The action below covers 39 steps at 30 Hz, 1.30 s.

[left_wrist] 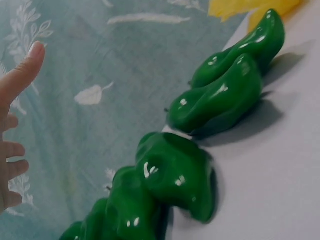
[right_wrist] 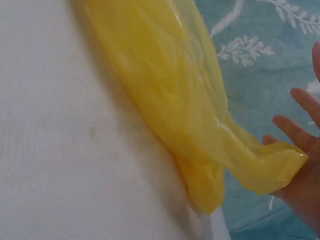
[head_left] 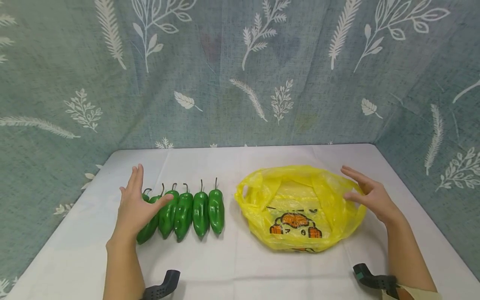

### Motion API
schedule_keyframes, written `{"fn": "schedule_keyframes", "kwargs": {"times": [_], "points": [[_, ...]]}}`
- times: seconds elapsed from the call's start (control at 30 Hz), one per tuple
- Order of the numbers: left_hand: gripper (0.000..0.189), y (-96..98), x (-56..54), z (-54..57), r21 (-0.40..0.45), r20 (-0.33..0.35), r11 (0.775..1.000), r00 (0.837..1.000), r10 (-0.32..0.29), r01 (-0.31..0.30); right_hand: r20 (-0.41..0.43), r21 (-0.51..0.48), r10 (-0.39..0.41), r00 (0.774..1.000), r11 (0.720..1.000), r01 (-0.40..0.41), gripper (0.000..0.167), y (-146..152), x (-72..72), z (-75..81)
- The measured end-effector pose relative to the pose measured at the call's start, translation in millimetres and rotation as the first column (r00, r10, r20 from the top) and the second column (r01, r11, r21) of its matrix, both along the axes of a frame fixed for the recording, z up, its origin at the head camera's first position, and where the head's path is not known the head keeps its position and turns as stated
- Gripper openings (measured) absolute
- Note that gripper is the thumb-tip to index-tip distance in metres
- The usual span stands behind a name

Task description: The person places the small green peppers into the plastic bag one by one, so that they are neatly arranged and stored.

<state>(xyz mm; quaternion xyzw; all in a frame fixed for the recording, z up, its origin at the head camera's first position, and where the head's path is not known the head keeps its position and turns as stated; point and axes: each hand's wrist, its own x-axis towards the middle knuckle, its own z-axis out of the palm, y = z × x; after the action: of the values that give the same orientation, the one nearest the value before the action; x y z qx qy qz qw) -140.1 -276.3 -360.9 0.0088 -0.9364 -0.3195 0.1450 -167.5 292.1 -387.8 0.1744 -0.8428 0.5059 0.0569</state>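
Several glossy green peppers (head_left: 200, 213) with thin dark stems lie side by side in a row on the left half of the table. My left hand (head_left: 136, 204) hovers over the leftmost peppers, fingers straight and thumb spread, holding nothing; it hides part of them. In the left wrist view the peppers (left_wrist: 220, 97) lie beside the spread thumb. A yellow plastic bag (head_left: 296, 208) with an orange-and-black cartoon print sits with its mouth open on the right half. My right hand (head_left: 373, 196) is at the bag's right edge, fingers extended and apart. In the right wrist view the bag's handle (right_wrist: 272, 162) overlaps the palm.
A white cloth covers the table (head_left: 232, 275). Behind it and at both sides hangs a grey-green curtain (head_left: 210, 112) with white leaf prints. Dark wrist straps (head_left: 163, 285) show on both forearms.
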Motion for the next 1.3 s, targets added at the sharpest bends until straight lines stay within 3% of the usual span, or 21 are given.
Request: {"fn": "schedule_keyframes", "kwargs": {"times": [0.23, 0.4, 0.63, 0.83, 1.0, 1.3], "points": [[0.102, -17.8, 4.1, -0.9, 0.101, 0.087, 0.995, 0.996, 0.017, -0.026, 0.074, -0.029, -0.043, 0.996, 0.999, 0.046, 0.05, 8, -4.2, -13.3], [0.101, -27.6, 6.1, -4.5, 0.153, 0.173, 0.985, 0.983, 0.052, -0.079, 0.13, -0.025, -0.052, 0.99, 0.998, 0.056, 0.046, 12, -7.1, -22.5], [0.102, -41.8, 5.4, -18.6, 0.189, 0.289, 0.971, 0.954, 0.084, -0.143, 0.183, 0.006, -0.09, 0.979, 0.996, 0.091, 0.052, 16, -9.3, -32.9], [0.1, -52.1, 2.2, -35.4, 0.2, 0.381, 0.956, 0.916, 0.127, -0.216, 0.264, 0.031, -0.142, 0.954, 0.99, 0.139, 0.058, 16, -8.8, -40.3], [0.102, -59.0, 0.0, -49.0, 0.197, 0.438, 0.955, 0.891, 0.116, -0.222, 0.296, 0.024, -0.173, 0.939, 0.984, 0.174, 0.06, 17, -7.1, -48.6], [0.092, -60.9, -4.3, -61.8, 0.256, 0.39, 0.934, 0.911, 0.137, -0.25, 0.342, 0.058, -0.174, 0.923, 0.985, 0.165, 0.065, 20, -9.8, -53.4]]}}
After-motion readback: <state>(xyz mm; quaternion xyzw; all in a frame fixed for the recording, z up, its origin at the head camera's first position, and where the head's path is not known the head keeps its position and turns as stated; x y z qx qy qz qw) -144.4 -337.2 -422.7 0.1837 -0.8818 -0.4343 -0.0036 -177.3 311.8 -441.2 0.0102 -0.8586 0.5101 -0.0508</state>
